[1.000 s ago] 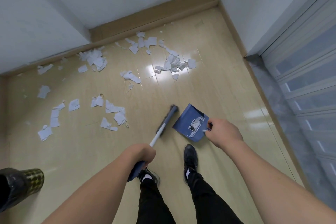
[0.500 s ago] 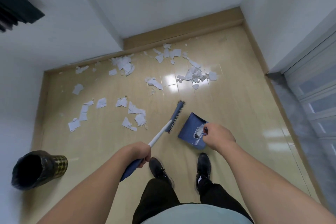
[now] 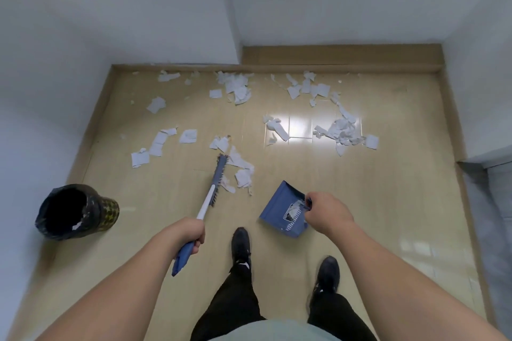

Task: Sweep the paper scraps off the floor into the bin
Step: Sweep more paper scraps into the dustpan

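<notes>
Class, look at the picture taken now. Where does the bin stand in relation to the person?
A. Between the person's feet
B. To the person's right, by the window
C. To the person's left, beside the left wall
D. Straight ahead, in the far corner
C: the bin, lined with a black bag, stands on the floor to the left of the left hand, which grips the broom.

The broom (image 3: 219,180) head has swung left, now touching the nearest paper scraps (image 3: 242,171).
</notes>
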Motion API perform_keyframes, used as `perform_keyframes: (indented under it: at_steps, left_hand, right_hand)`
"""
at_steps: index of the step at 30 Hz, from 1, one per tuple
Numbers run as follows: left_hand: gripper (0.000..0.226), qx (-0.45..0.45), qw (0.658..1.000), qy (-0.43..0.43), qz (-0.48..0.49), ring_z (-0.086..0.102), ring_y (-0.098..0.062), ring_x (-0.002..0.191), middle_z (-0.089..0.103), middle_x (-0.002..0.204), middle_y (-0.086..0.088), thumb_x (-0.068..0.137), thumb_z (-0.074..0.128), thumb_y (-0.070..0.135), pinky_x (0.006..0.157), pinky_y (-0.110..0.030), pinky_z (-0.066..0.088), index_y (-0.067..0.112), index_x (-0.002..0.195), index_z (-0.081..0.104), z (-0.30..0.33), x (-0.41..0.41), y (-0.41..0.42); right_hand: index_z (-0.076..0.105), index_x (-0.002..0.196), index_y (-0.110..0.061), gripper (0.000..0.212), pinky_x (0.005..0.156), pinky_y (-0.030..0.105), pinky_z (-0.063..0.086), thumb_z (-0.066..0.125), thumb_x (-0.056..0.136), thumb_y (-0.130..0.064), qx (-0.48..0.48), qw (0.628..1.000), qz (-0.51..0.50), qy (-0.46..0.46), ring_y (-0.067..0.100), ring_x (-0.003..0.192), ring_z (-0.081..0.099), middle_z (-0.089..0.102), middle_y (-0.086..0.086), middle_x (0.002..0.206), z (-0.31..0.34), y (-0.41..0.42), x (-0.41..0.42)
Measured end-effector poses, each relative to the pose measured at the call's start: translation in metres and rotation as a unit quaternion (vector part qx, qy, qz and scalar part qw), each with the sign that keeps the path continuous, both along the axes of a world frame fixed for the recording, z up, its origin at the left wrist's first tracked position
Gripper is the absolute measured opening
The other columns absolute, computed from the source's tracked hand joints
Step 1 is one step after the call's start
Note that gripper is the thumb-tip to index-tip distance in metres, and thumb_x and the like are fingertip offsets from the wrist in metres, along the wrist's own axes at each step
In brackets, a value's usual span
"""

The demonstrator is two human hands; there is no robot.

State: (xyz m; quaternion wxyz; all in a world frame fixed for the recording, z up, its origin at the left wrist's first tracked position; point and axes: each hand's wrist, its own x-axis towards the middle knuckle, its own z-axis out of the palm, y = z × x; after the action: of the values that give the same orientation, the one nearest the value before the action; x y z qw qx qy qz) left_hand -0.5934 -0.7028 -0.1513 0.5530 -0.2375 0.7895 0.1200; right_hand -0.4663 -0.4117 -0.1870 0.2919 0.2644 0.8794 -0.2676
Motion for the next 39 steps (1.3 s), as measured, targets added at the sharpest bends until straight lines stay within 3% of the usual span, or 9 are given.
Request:
perform_keyframes:
  at_steps: [5,10,15,19,24,26,29,33,39]
  left_hand:
    - [0.014,-0.015,0.999,-0.01,-0.027,0.04,-0.015,0.04,0.046,0.052,-0.006,0.09,0.044,0.001,0.04,-0.015,0.036,0.001,0.076,0.045,-0.029,-0.075,-0.043]
    - [0.011,-0.046,0.989,-0.089,-0.11,0.043,-0.018,0.046,0.047,0.048,-0.006,0.075,0.039,0.001,0.063,-0.024,0.039,0.001,0.078,0.05,-0.061,-0.114,-0.059]
    - [0.005,-0.036,0.95,-0.18,-0.252,0.04,-0.019,0.045,0.045,0.038,-0.004,0.078,0.039,0.001,0.051,-0.021,0.037,0.001,0.076,0.044,-0.049,-0.121,-0.04]
    - [0.013,-0.027,0.943,-0.203,-0.263,0.041,-0.013,0.037,0.044,0.044,-0.003,0.083,0.042,0.005,0.043,-0.018,0.037,0.006,0.07,0.046,-0.024,-0.128,-0.038]
    - [0.014,-0.05,0.946,-0.181,-0.265,0.041,-0.016,0.045,0.046,0.052,-0.005,0.082,0.043,0.006,0.05,-0.02,0.038,0.006,0.069,0.047,-0.007,-0.148,-0.053]
    - [0.014,-0.059,0.947,-0.149,-0.277,0.044,-0.018,0.047,0.049,0.051,-0.008,0.081,0.044,0.005,0.054,-0.021,0.04,-0.003,0.086,0.055,-0.002,-0.162,-0.059]
    - [0.041,-0.056,0.951,-0.088,-0.292,0.047,-0.021,0.049,0.053,0.055,-0.01,0.08,0.045,0.004,0.06,-0.025,0.041,-0.009,0.119,0.052,-0.008,-0.197,-0.064]
    - [0.016,-0.062,0.954,-0.048,-0.29,0.043,-0.021,0.051,0.047,0.051,-0.009,0.082,0.04,0.002,0.055,-0.025,0.035,-0.003,0.094,0.048,-0.018,-0.246,-0.041]
    - [0.031,-0.057,0.935,-0.052,-0.346,0.048,-0.021,0.057,0.053,0.063,-0.01,0.09,0.035,0.001,0.054,-0.025,0.039,0.001,0.121,0.038,-0.067,-0.278,0.002]
  right_hand:
    - [0.053,0.087,-0.02,0.008,0.057,0.028,0.04,0.047,0.082,-0.017,0.017,1.0,0.01,-0.014,0.023,0.071,0.054,0.061,0.001,0.084,-0.016,-0.041,-0.056]
    - [0.055,0.09,-0.013,0.009,0.055,0.029,0.036,0.048,0.088,-0.018,0.009,1.0,-0.001,-0.022,0.024,0.066,0.048,0.063,0.006,0.085,-0.04,-0.075,-0.097]
    - [0.051,0.083,-0.013,0.007,0.051,0.028,0.031,0.045,0.079,-0.01,-0.024,0.996,-0.09,-0.005,0.021,0.057,0.04,0.054,0.003,0.072,-0.044,-0.092,-0.112]
    - [0.049,0.085,-0.016,0.005,0.048,0.027,0.029,0.046,0.083,-0.012,-0.026,0.995,-0.091,-0.014,0.019,0.059,0.042,0.052,-0.001,0.073,-0.035,-0.107,-0.115]
    - [0.044,0.078,-0.017,0.012,0.051,0.029,0.029,0.044,0.083,-0.007,-0.018,0.995,-0.097,-0.011,0.023,0.063,0.042,0.053,0.002,0.075,-0.025,-0.11,-0.127]
    - [0.04,0.074,-0.02,0.017,0.051,0.029,0.029,0.048,0.083,-0.008,-0.023,0.991,-0.129,-0.006,0.023,0.063,0.041,0.05,0.001,0.072,-0.023,-0.111,-0.135]
    - [0.045,0.079,-0.016,0.008,0.051,0.028,0.03,0.046,0.083,-0.009,-0.029,0.983,-0.179,0.013,0.024,0.063,0.044,0.053,0.004,0.076,-0.023,-0.109,-0.148]
    - [0.046,0.079,-0.018,0.009,0.048,0.026,0.03,0.049,0.081,-0.01,-0.025,0.985,-0.171,0.005,0.021,0.063,0.045,0.054,0.001,0.078,-0.032,-0.101,-0.167]
    - [0.045,0.072,-0.023,0.014,0.046,0.026,0.03,0.052,0.082,-0.015,0.009,0.99,-0.138,0.025,0.023,0.062,0.048,0.051,-0.004,0.066,-0.052,-0.078,-0.186]
